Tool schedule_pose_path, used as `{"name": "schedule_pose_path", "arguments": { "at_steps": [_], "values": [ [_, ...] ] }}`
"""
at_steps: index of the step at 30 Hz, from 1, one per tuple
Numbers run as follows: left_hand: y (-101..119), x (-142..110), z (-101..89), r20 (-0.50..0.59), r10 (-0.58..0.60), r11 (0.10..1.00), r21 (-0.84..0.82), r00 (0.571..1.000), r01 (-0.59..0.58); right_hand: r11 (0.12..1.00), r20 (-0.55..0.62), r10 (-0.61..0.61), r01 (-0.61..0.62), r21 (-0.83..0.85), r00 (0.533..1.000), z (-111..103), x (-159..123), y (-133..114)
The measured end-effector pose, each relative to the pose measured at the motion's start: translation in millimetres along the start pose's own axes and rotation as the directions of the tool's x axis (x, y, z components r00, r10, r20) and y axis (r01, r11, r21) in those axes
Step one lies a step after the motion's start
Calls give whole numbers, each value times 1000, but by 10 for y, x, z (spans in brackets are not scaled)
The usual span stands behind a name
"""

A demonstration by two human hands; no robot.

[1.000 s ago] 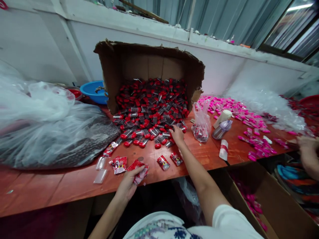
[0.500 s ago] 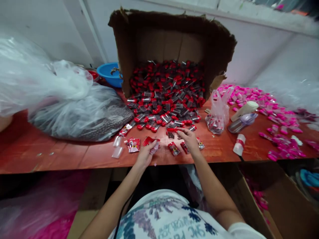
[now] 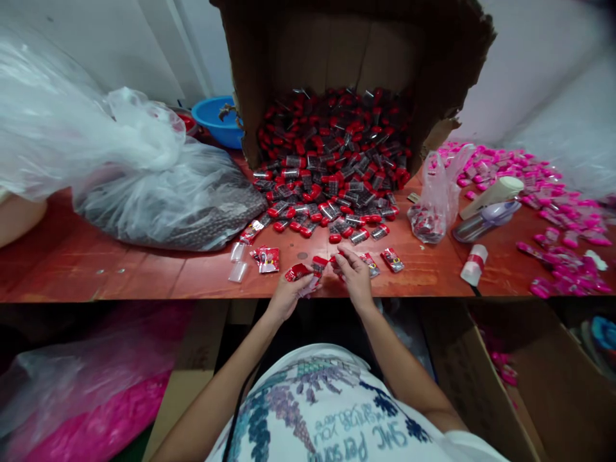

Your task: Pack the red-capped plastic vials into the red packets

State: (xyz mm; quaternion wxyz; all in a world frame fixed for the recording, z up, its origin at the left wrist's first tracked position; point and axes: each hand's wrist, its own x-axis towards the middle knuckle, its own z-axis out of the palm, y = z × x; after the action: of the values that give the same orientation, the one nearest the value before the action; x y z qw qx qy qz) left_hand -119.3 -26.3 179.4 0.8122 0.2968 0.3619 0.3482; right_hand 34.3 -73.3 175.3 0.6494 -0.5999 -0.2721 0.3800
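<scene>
Along the front of the red table (image 3: pixel 163 281), the left hand (image 3: pixel 285 296) clutches red packets (image 3: pixel 296 272) while the right hand (image 3: pixel 356 276) pinches something red (image 3: pixel 335 259) I can't identify, where a loose grip might spill packets over the edge.

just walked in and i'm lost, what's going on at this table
The person's left hand grips glossy red printed packets, and the right hand, close beside it, pinches something small and red, too blurred to identify. Beyond them, small red-and-clear plastic containers spill from a torn brown cardboard box onto the red tabletop. More printed packets lie on both sides.
</scene>
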Motion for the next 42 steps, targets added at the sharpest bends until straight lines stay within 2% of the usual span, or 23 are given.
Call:
{"name": "schedule_pose_path", "arguments": {
  "at_steps": [1,3,5,7,10,16,18,20,25,30,32,34,36,37,39,42],
  "values": [
    [4,-18,-13,11,-12,1000,11,1000,12,997,37,-38,41,-65,999,22,-17,-2],
    [10,-56,-35,28,-21,1000,21,999,20,966,194,-104,146,-213,975,47,-55,-13],
    [25,-93,-52,21,-10,1000,28,1000,10,897,405,-144,292,-333,903,43,-89,-36],
    [49,-123,-69,10,-1,999,37,1000,1,809,559,-165,436,-395,813,19,-115,-68],
    [90,-162,-92,48,-12,998,65,999,8,681,654,-196,582,-445,731,-22,-136,-115],
    [153,-237,-122,122,-33,995,95,992,22,529,724,-258,720,-448,640,-63,-158,-153],
    [189,-258,-140,128,-54,996,75,990,45,506,709,-277,726,-466,649,-71,-180,-157],
    [233,-271,-164,111,-55,998,42,992,51,494,671,-297,711,-501,679,-77,-207,-145],
    [313,-270,-232,-34,-51,996,-73,998,48,475,606,-303,668,-572,735,-96,-235,6],
    [283,-245,-249,-175,-79,993,-102,981,62,351,608,-255,658,-666,752,-91,-153,173],
    [254,-235,-241,-223,-85,991,-116,971,60,302,615,-215,651,-697,758,-86,-114,179],
    [225,-229,-232,-257,-91,991,-121,962,61,288,617,-184,642,-710,765,-72,-99,150],
    [197,-227,-224,-269,-83,992,-113,959,54,338,606,-190,631,-698,773,-33,-124,106],
    [181,-228,-220,-266,-73,993,-108,961,46,396,582,-210,613,-684,785,0,-154,89],
    [144,-232,-213,-240,-62,995,-96,969,40,565,521,-230,549,-616,822,89,-235,75],
    [74,-242,-206,-191,-77,995,-82,979,63,801,452,-170,390,-454,876,230,-359,121]
  ]
}}
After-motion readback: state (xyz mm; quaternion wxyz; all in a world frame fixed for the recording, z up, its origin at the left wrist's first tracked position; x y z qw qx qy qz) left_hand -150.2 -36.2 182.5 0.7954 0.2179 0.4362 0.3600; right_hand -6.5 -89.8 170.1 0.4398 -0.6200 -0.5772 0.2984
